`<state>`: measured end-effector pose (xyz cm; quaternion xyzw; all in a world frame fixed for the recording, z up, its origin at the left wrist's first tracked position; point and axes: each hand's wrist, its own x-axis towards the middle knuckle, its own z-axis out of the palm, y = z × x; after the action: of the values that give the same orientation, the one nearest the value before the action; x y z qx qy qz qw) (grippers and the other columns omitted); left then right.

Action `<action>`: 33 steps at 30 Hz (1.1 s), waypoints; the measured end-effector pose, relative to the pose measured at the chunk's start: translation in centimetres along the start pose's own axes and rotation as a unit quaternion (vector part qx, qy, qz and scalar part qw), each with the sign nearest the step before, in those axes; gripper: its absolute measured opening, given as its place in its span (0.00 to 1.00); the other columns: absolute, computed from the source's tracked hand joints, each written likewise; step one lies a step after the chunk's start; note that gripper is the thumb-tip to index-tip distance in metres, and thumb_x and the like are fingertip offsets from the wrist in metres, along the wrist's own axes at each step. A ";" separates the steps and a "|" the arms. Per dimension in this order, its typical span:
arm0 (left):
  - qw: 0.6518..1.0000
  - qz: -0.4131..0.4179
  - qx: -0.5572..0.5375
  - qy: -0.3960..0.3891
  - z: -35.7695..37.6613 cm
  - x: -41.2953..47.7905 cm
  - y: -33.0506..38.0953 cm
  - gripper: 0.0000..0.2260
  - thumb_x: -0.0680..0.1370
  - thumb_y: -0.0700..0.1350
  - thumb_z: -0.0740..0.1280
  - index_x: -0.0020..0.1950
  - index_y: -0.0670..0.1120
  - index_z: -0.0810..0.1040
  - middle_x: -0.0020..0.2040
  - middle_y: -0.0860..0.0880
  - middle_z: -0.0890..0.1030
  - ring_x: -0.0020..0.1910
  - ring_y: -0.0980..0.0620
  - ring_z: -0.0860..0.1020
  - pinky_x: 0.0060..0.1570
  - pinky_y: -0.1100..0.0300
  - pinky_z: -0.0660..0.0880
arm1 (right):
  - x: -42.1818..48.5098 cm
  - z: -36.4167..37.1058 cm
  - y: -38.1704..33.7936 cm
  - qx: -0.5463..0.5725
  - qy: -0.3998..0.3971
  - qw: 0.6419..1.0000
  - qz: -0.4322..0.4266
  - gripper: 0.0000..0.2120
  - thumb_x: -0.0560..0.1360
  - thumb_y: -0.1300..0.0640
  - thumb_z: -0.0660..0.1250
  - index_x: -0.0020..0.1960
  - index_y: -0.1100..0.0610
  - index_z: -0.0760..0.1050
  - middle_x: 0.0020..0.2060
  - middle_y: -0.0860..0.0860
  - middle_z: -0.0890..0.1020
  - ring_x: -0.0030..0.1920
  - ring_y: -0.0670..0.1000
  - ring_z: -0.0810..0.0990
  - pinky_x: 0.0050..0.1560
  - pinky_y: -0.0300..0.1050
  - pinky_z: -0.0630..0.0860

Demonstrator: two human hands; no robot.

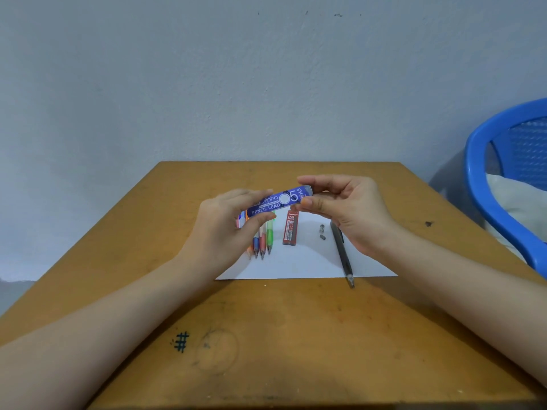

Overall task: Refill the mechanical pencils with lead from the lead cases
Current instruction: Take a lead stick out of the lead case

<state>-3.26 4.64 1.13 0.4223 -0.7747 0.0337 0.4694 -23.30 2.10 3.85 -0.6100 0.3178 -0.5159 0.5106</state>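
Above the white paper sheet (296,264), our left hand (228,223) and right hand (349,208) pinch opposite ends of the flat blue plastic lead case (278,201), its long axis rising rightward.

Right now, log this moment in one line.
left hand: grips blue lead case | right hand: pinches its end | black pencil: on paper

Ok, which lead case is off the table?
The blue lead case, held between the left hand and right hand; the red lead case lies on the paper.
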 end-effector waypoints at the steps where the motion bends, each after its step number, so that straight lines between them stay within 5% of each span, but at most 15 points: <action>1: 1.000 -0.003 -0.001 0.003 0.0 0.0 0.0 0.16 0.74 0.49 0.69 0.58 0.42 0.81 0.50 0.47 0.84 0.48 0.59 0.76 0.44 0.70 0.73 | 0.0 0.0 -0.1 -0.006 -0.004 1.000 0.000 0.17 0.59 0.63 0.74 0.48 0.56 0.81 0.40 0.55 0.85 0.46 0.54 0.84 0.48 0.45 0.81; 5: 1.000 -0.012 0.006 -0.006 0.0 0.0 -0.3 0.15 0.74 0.45 0.68 0.59 0.41 0.80 0.51 0.47 0.83 0.50 0.63 0.74 0.44 0.79 0.69 | 0.0 -0.2 -0.2 -0.029 -0.014 0.999 -0.008 0.16 0.59 0.63 0.74 0.47 0.57 0.81 0.40 0.54 0.86 0.47 0.52 0.84 0.46 0.42 0.81; 15: 0.999 0.006 0.025 -0.033 -0.2 0.1 -0.6 0.15 0.74 0.43 0.68 0.59 0.40 0.80 0.51 0.45 0.83 0.54 0.64 0.71 0.46 0.82 0.67 | 0.2 -0.7 0.1 -0.056 -0.046 0.997 -0.025 0.14 0.60 0.63 0.73 0.46 0.56 0.82 0.38 0.51 0.86 0.46 0.49 0.84 0.44 0.38 0.79; 24: 0.999 -0.007 0.012 -0.034 -0.2 0.1 -0.8 0.14 0.75 0.42 0.70 0.60 0.41 0.80 0.50 0.50 0.82 0.53 0.64 0.72 0.43 0.81 0.68 | 0.9 -1.2 0.5 0.021 -0.067 0.997 0.019 0.10 0.66 0.64 0.67 0.43 0.56 0.85 0.42 0.56 0.85 0.47 0.56 0.84 0.47 0.41 0.80; 33: 0.991 -0.097 -0.080 -0.056 0.2 -0.4 1.3 0.13 0.71 0.46 0.74 0.54 0.57 0.80 0.38 0.54 0.84 0.36 0.65 0.76 0.36 0.73 0.68 | 0.1 -0.1 1.6 0.069 -0.045 0.995 0.055 0.12 0.63 0.65 0.70 0.47 0.63 0.80 0.40 0.54 0.85 0.42 0.51 0.83 0.48 0.39 0.79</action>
<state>-4.22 5.57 1.18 0.4579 -0.7554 -0.0973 0.4584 -23.12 1.54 2.36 -0.5776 0.2915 -0.4801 0.5924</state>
